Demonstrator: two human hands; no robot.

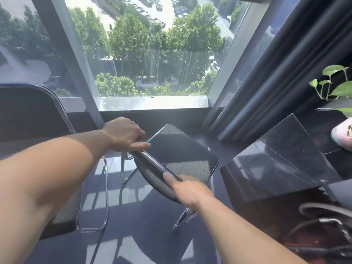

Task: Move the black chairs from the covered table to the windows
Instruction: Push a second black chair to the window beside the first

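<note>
**Black chair** (181, 153), centre of frame, seen from above and held by the top rail of its mesh backrest, directly before the window (152, 54). The left hand (123, 136), just above centre, is curled over the upper-left end of the rail with its fingers wrapped round it. The right hand (187, 189), lower centre, clasps the lower-right end with the thumb laid along the top; its fingers pass under the rail, out of sight. A second black chair (28, 111) stands at centre left beside the glass, close to the held one.

**Step in hand, as judged:** setting the chair down at the window. To do it well, hold both grips firm until every foot bears on the glossy floor (133, 216). Square the backrest to the glass and lower it level. That way the chrome legs neither scrape the floor nor knock the neighbouring chair's frame at left or the dark glossy block (276, 159) at right.

**Not resolved:** the seat and most of the legs lie beneath the backrest, so it cannot be told whether any foot touches the floor. The second chair is cut off by the left edge and partly covered by the forearm. Along the right edge, a curtain (276, 73), a plant (335, 86), a pink object (342, 138) and cables (323, 225) are partly cropped. What the pink object is remains unclear.
</note>
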